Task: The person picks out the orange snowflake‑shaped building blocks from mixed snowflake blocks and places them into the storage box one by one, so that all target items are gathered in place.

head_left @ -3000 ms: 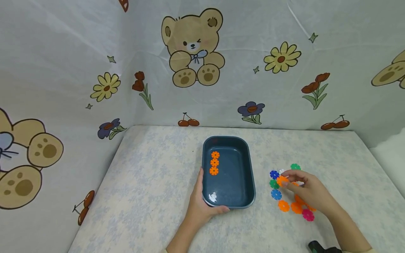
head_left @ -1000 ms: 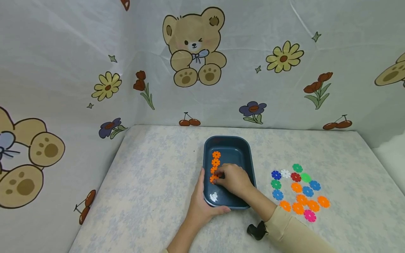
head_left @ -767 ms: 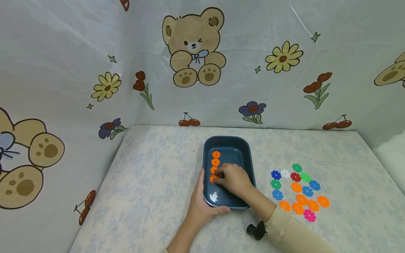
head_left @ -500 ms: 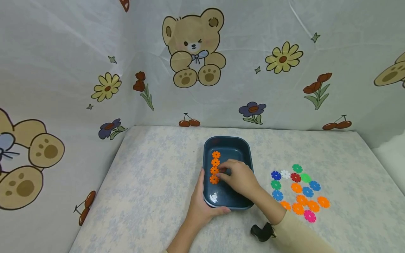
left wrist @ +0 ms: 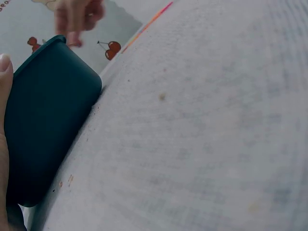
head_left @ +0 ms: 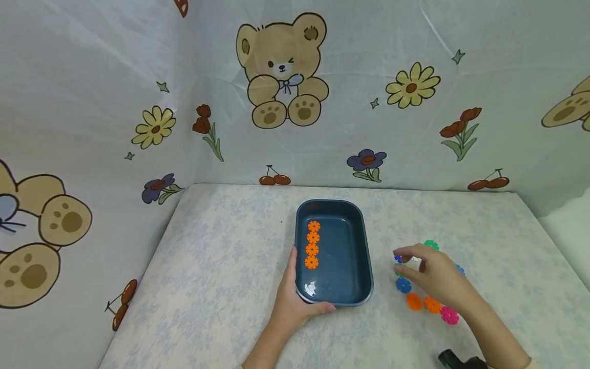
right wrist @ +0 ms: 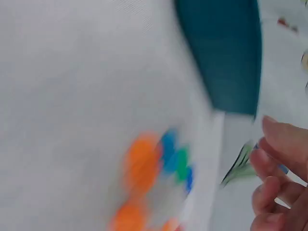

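In the head view, my left hand (head_left: 291,302) grips the near left corner of a dark blue rectangular tray (head_left: 348,294), thumb over the front rim and fingers along the left side. Inside the tray several orange flower-shaped plastic discs (head_left: 312,249) lie in a column along the left. My right hand (head_left: 433,274) hovers over the loose discs right of the tray, thumb and fingers apart with nothing held. A white disc (head_left: 415,262) shows through that gap. The hand covers part of the group. In the right wrist view the fingers (right wrist: 284,144) are bent and the discs blurred.
Around the right hand lie a blue disc (head_left: 403,285), an orange disc (head_left: 414,302), a pink disc (head_left: 449,315) and a green disc (head_left: 431,244). A black device (head_left: 461,361) sits by the right wrist. A patterned cloth wall (head_left: 332,154) stands behind the table.
An orange disc has joined the column in the tray, set down by my right hand. That hand has since let go and moved right, over the loose discs. My left hand keeps its hold.
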